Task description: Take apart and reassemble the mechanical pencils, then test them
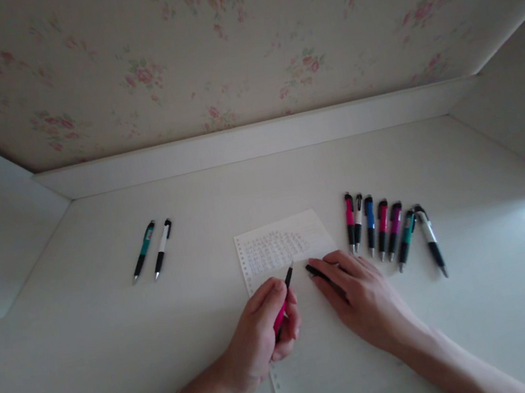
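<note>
My left hand (266, 331) is closed around a pink pen (285, 297), its black tip pointing up at the written part of a sheet of paper (317, 363). My right hand (361, 294) lies on the same sheet with its fingers curled over a black pen part (317, 273) that sticks out to the left. Scribbled lines (276, 248) cover the top of the sheet. Both hands rest near the middle of the white desk (91, 348).
Several pens (390, 231) in pink, blue, teal and white lie in a row right of the sheet. Two more pens (153, 250), one teal and one white, lie at the left. A raised white ledge (252, 137) and floral wall close the back.
</note>
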Demonstrator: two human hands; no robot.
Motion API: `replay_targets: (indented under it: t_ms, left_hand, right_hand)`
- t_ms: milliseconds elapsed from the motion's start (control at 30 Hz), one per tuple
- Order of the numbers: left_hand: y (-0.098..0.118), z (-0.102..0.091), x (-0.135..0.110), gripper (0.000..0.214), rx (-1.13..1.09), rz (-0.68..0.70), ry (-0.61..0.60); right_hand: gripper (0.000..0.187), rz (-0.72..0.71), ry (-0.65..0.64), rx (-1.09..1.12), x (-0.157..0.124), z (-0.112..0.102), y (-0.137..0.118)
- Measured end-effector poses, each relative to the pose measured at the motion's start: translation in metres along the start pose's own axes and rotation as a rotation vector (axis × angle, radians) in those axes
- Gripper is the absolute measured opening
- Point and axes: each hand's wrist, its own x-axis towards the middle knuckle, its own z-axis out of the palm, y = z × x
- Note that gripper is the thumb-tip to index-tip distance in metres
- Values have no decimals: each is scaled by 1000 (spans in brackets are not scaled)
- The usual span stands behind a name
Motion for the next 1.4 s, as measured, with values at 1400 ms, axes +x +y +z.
replay_targets:
  t_ms: [1400]
  left_hand:
    - [2,5,-8,53,391,-74,-59]
  right_hand:
    - [22,451,-45,1297,3,-15,-22]
